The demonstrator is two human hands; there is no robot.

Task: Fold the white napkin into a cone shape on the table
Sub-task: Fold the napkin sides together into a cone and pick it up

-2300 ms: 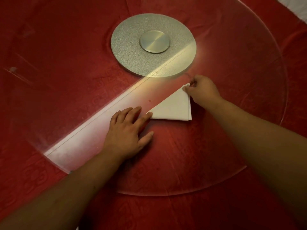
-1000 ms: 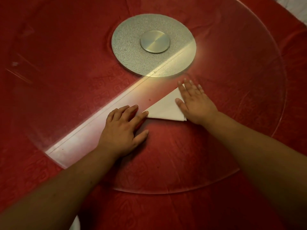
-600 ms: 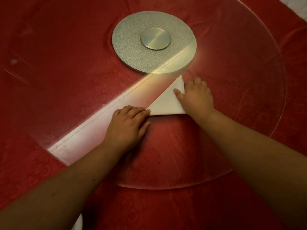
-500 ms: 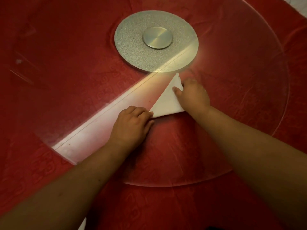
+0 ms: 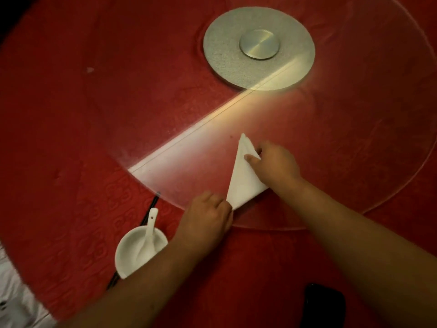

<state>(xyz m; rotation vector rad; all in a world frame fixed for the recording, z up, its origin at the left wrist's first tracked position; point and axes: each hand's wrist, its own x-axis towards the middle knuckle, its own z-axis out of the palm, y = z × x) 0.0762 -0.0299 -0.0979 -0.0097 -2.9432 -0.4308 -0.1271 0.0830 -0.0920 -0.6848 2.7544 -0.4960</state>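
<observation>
Nearest you on the red counter (image 5: 71,197): a dark object (image 5: 324,306), then a white bowl (image 5: 132,252) holding a spoon (image 5: 149,233), chopsticks (image 5: 151,207) beside it. Your left hand (image 5: 208,218) is closed on the near corner of the napkin (image 5: 243,178); your right hand (image 5: 274,162) grips its right edge, thumb on top. The napkin, a narrow triangle, lies on the glass turntable (image 5: 354,114), tip pointing away; beyond sits the grey hub (image 5: 259,47).

White napkin (image 5: 243,183), red patterned tablecloth (image 5: 99,209), white bowl (image 5: 132,250), grey disc (image 5: 224,50)
</observation>
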